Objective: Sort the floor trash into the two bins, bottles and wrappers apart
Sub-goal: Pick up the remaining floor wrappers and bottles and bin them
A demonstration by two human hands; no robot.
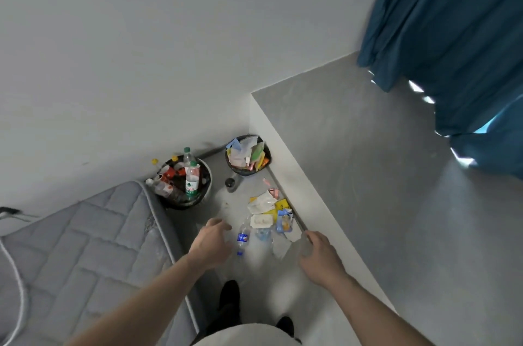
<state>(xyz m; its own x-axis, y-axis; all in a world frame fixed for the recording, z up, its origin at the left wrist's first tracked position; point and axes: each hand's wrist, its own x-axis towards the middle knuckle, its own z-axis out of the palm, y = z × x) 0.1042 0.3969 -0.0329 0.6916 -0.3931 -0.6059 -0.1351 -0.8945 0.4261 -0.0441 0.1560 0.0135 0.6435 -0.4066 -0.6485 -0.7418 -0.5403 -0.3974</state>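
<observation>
Reaching down toward the floor litter, both hands hang above a clear bottle [242,238] with a blue label, which lies on its side on the grey floor [218,212] with its cap end toward the person. The left hand [210,243] hovers just left of that bottle, fingers loosely curled and apart, holding nothing. The right hand [317,256] sits well to the bottle's right; something pale and see-through seems to lie against its fingers, but blur keeps me from telling whether it grips anything.

Just beyond the bottle lies a scatter of wrappers [268,211], white, yellow and blue, running away from it along the base of the raised ledge [297,204]. Farther past the bottle on the left stands the bottle bin [186,185], already crowded with bottles and caps; farther on the right stands the wrapper bin [247,156], stuffed with packets. A small dark jar [230,183] sits between the bins.

The bottle looks empty, so probably light, thin-walled and inclined to roll or crumple. Taking it round the labelled middle should give the surest hold. The wrappers are likely flimsy and slick; pinching an edge or bunching several together would suit them.
</observation>
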